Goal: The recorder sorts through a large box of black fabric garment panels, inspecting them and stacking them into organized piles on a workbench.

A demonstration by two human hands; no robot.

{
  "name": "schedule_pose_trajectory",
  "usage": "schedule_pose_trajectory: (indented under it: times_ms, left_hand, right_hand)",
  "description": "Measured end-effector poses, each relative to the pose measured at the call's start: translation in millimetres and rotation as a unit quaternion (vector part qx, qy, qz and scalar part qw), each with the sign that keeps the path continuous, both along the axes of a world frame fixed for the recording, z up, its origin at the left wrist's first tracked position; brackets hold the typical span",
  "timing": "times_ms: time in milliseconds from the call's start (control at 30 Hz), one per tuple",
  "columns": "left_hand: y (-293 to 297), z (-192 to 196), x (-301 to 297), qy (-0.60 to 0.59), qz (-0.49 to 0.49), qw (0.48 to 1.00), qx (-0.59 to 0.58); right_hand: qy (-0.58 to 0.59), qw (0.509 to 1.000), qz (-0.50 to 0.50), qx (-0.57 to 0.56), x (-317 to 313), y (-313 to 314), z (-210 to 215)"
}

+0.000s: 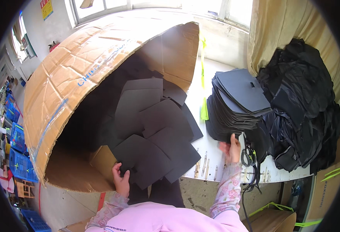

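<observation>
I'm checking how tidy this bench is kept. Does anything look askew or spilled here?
Yes. The cardboard box lies tipped on its side, and black foam sheets slide out of it in a loose, crooked heap across the white table. The left hand grips one. The stack at the right hand leans, fanned.

Dark foam sheets (154, 143) spill from box; neat stack (235, 104) on table.

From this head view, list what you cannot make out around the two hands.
- Left hand: its fingertips are hidden under the dark foam sheet it grips.
- Right hand: its fingers are tucked against the stack of dark sheets; whether they pinch one is unclear.
- Cardboard box: its deep interior is in shadow.
- Black pile: single pieces cannot be told apart.
</observation>
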State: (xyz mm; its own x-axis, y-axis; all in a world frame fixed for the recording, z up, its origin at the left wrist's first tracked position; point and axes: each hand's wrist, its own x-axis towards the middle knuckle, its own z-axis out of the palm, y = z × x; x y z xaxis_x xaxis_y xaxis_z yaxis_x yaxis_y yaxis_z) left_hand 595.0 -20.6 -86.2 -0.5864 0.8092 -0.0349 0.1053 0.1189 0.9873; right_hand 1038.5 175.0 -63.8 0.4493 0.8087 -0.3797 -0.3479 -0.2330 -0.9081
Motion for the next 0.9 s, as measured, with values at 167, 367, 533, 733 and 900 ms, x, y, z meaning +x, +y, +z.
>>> schedule_pose_trajectory:
  times_ms: [167, 367, 533, 733, 900]
  left_hand:
    - [6, 3, 3, 0.003, -0.006, 1.000, -0.001]
    - [5, 3, 2, -0.014, -0.003, 1.000, 0.009]
    - [0, -1, -1, 0.016, 0.006, 1.000, -0.004]
    - [9, 11, 7, 0.018, -0.002, 1.000, -0.023]
    - [12, 12, 4, -0.063, 0.030, 0.998, -0.009]
  right_hand:
    - [-0.034, 0.999, -0.019, 0.027, 1, 50, -7]
    - [-0.035, 0.998, -0.046, 0.036, -4, 129, -23]
    - [-0.010, 0.998, -0.064, 0.027, -13, 176, -24]
    - [-0.011, 0.998, -0.056, 0.019, 21, 208, -37]
    - [-0.268, 0.961, -0.060, 0.013, 7, 173, -29]
